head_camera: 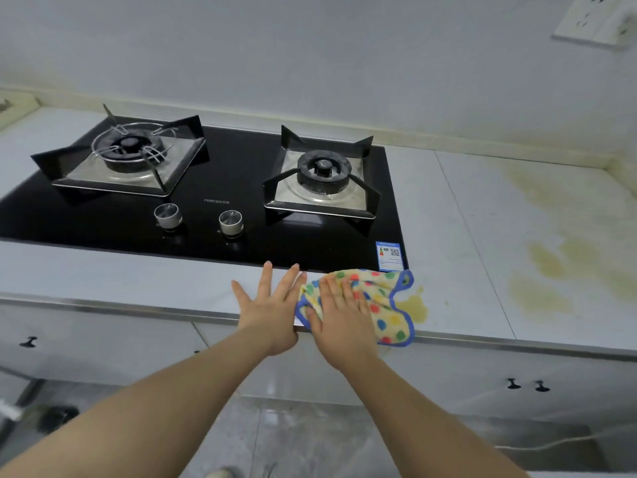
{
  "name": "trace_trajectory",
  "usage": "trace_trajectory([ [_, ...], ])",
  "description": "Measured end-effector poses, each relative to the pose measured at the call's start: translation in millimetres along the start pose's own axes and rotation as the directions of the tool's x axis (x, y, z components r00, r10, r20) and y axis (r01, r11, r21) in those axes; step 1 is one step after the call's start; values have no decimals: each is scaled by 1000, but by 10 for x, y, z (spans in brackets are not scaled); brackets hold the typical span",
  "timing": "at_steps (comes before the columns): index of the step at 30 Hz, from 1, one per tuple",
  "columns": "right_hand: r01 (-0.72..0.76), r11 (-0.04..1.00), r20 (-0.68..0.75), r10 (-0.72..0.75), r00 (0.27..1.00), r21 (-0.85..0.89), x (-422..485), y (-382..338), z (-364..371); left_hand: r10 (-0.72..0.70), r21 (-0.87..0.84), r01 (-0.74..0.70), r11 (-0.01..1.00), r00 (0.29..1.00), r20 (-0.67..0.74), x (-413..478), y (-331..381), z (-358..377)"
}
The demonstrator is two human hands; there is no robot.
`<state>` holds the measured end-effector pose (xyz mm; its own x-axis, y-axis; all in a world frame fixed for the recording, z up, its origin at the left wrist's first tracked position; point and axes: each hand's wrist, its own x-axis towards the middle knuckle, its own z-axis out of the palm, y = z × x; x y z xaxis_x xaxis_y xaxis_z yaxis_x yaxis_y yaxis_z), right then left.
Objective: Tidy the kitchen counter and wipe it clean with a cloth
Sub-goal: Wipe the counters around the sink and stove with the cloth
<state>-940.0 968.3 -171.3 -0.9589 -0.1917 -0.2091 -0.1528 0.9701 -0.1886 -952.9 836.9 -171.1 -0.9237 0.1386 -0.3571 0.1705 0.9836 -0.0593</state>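
Observation:
A yellow cloth (382, 301) with coloured dots and a blue border lies on the white counter (462, 257), just in front of the hob's right corner. My right hand (339, 315) presses flat on the cloth's left half, fingers straight. Beside it, my left hand (272, 310) rests flat on the bare counter with fingers spread, its fingertips touching the cloth's left edge. A small yellowish puddle (417, 307) sits right next to the cloth's right edge. Larger yellow stains (558, 263) spread over the counter's right part.
A black glass gas hob (220, 208) with two burners and two metal knobs (231, 222) fills the counter's left and middle. The wall runs behind, with a socket (596, 22) at top right. Cabinet doors with black handles (527, 385) lie below the metal front edge.

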Motion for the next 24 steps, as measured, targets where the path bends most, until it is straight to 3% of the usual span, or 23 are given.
trace_trajectory([
  [3,92,993,0,-93,996,-75,-50,385,-119,5,-8,-5,1000,1000,2,-9,-15,-22],
  [6,-64,996,-18,63,998,-68,-128,618,-156,10,-7,-10,1000,1000,-1,-24,-5,-37],
  [9,-190,981,-36,191,981,30,-111,297,-100,2,-12,-2,1000,1000,2,-22,-5,-38],
  [12,-54,998,-4,54,999,36,-73,15,-2,0,-9,0,1000,1000,-3,-12,-2,-20],
  [15,49,999,2,-49,999,-13,-59,257,-79,9,-14,-9,1000,1000,3,-15,-9,-33],
  [18,-48,998,-23,47,999,-30,-116,483,-135,13,-13,-13,1000,1000,10,-17,-12,-37],
  [21,-177,984,-55,178,983,24,-109,242,-109,6,-8,-6,1000,1000,13,-14,-10,-39],
  [24,-97,993,-28,99,995,65,-62,-64,-25,7,-1,-7,1000,1000,12,-6,-6,-21],
])
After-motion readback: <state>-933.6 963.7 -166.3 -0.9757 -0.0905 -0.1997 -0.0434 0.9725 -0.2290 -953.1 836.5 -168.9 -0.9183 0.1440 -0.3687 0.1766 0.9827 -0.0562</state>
